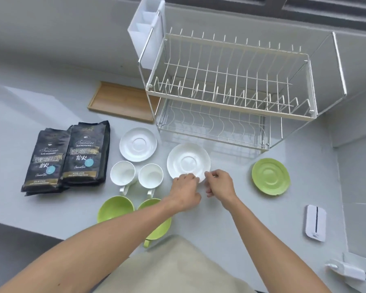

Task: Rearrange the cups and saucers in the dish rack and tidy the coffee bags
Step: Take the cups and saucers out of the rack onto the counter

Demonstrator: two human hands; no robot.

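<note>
Both hands meet at the near rim of the white saucer [188,160]: the left hand [185,192] has its fingers curled on the rim at the left, the right hand [220,182] pinches the rim at the right. This saucer lies flat on the counter [230,208], directly in front of the empty dish rack [226,98]. So the rack lies straight ahead of the hands, beyond the saucer. Both forearms reach forward and converge, wrists low over the counter.
</note>
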